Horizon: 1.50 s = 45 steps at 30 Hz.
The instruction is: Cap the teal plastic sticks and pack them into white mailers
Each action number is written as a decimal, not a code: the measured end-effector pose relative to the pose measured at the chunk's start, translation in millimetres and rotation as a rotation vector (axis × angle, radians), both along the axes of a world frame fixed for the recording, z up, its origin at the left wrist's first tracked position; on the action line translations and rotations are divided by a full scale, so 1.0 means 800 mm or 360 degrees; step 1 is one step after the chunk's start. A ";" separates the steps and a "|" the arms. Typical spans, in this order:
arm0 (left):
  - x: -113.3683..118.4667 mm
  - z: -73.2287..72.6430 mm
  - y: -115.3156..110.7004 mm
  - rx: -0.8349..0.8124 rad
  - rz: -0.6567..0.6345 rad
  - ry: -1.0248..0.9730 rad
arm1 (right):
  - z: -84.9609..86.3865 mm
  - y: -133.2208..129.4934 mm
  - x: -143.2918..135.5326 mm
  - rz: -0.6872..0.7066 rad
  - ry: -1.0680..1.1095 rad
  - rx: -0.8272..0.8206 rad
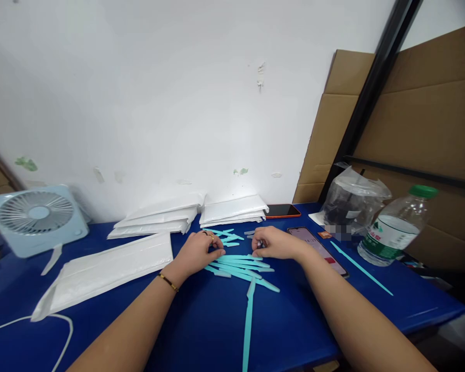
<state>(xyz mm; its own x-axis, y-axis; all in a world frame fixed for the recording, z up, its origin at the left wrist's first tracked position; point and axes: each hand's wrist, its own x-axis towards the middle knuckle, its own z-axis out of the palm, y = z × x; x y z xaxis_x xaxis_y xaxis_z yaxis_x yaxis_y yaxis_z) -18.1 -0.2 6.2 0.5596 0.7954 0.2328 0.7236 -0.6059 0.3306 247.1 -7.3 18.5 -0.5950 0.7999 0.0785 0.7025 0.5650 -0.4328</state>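
Several thin turquoise sticks with pale capped ends lie fanned out on the blue table. My left hand is at their left ends, its fingers bent and drawn together; what they pinch is hidden. At the right ends, my right hand has its thumb and fingertips curled close to the uppermost stick. A smaller group of turquoise sticks lies behind, between the hands. One separate stick points toward the front edge, and another rests at the right.
White packets and more white packets are stacked by the wall. A single packet lies left, near a fan and white cable. Two phones, a bagged cup and a bottle stand right.
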 end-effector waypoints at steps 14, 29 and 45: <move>-0.003 -0.001 0.010 0.0124 0.0221 0.0160 | -0.003 0.007 -0.002 -0.0228 0.0029 0.0119; 0.018 -0.001 -0.010 -0.0189 -0.0035 0.0137 | -0.007 -0.004 -0.011 -0.0040 -0.0043 -0.0227; 0.007 0.008 -0.011 -0.0083 -0.0092 0.0051 | 0.010 -0.010 0.003 -0.0002 -0.0181 -0.0334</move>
